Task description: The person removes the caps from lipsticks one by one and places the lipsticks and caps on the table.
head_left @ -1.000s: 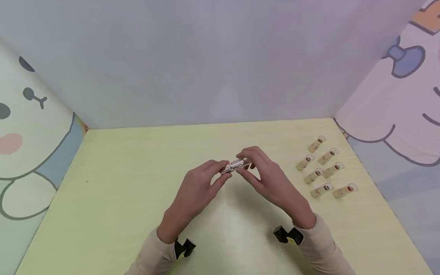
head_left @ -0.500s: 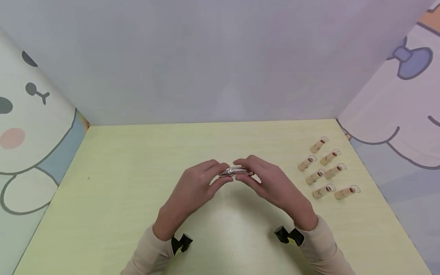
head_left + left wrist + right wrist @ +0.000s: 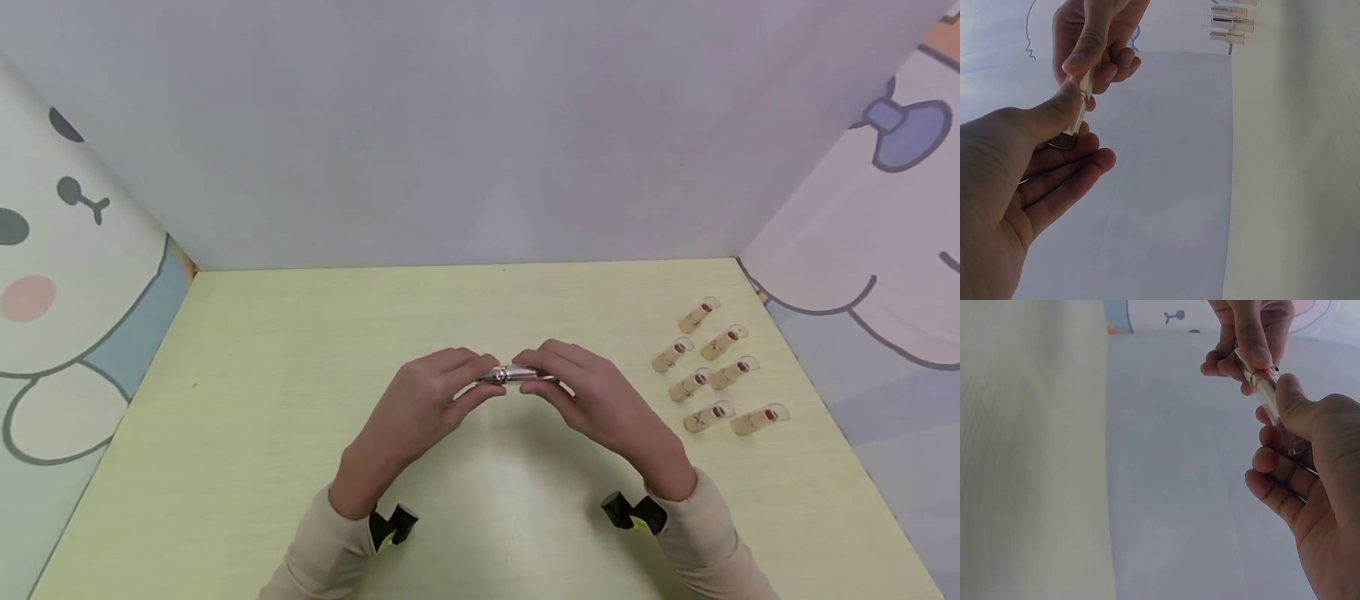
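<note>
Above the middle of the table, a lipstick tube [image 3: 514,374] with a shiny band and a clear part is held level between two hands. My left hand [image 3: 423,400] pinches one end between thumb and fingers. The other end, clear in the right wrist view, is pinched by my right hand [image 3: 600,400]. Fingertips cover both ends of the tube [image 3: 1266,394]. From the left wrist, the thumbs lie close together along the tube [image 3: 1085,95], and the remaining fingers are loosely bent beneath it.
Several beige lipsticks [image 3: 688,385] with clear slanted tops stand grouped on the right of the pale yellow table [image 3: 315,333]. A grey wall [image 3: 465,150] rises behind, with cartoon-printed panels [image 3: 847,192] at both sides. Small black cameras [image 3: 633,512] sit on the wrists.
The lipstick tube has turned from slanting to nearly level. My right hand has come slightly down and nearer; both hands keep hold of the tube. The head view has shifted a little.
</note>
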Available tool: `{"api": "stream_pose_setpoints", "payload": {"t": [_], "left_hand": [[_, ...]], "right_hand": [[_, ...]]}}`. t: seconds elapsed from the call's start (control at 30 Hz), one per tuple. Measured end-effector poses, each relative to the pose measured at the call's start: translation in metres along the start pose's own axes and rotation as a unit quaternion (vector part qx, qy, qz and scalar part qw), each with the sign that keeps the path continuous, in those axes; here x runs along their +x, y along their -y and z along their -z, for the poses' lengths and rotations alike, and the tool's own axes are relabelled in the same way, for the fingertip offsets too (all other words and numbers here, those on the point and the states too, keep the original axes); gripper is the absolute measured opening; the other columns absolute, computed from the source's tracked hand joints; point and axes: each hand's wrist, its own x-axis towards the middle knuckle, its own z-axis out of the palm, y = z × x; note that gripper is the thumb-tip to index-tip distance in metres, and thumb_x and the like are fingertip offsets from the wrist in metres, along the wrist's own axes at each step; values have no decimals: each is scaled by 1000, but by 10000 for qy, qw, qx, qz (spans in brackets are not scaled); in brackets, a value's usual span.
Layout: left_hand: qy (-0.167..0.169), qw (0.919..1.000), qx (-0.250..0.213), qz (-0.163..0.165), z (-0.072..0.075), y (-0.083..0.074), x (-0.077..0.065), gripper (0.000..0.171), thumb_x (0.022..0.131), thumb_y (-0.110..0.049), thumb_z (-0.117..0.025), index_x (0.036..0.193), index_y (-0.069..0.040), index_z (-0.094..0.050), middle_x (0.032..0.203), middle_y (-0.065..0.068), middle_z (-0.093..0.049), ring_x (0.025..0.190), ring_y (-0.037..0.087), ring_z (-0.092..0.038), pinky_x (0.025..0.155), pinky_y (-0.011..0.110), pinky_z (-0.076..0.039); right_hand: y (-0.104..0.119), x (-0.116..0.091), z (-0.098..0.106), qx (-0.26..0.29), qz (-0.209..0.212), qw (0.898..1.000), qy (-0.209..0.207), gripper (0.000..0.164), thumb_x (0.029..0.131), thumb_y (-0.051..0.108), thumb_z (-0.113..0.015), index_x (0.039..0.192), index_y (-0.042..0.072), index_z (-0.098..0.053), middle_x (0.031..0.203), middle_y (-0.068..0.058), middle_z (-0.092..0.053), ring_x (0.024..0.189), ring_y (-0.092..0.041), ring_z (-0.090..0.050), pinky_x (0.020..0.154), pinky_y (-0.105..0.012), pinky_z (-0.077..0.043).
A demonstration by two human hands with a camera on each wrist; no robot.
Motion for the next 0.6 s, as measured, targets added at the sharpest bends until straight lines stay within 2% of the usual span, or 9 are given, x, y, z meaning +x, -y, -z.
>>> {"api": "stream_pose_setpoints", "payload": {"t": [0.2, 0.43, 0.6], "left_hand": [[-73, 9996, -129, 234, 10, 2, 0, 20, 88, -19, -85, 107, -16, -78, 97, -7, -76, 78, 5, -69, 70, 19, -56], [-69, 9997, -122, 208, 10, 1, 1, 21, 88, -19, -85, 107, -16, -77, 94, -7, -75, 75, 5, -65, 67, 19, -54], [-111, 9995, -127, 268, 12, 3, 0, 21, 88, -19, -85, 107, -16, -77, 95, -7, -76, 77, 6, -68, 69, 20, -55]], "right_hand": [[-3, -3, 5, 97, -83, 9998, -167, 30, 95, 14, -77, 124, 17, -69, 98, 13, -63, 78, -1, -49, 67, -14, -41], [-2, -3, 5, 122, -91, 9997, -170, 31, 96, 18, -76, 126, 16, -68, 100, 13, -64, 82, -1, -54, 72, -10, -43], [-2, -4, 6, -41, -299, 9994, -184, 40, 98, 28, -75, 133, 11, -64, 104, 8, -69, 89, -4, -64, 78, -19, -51]]}}
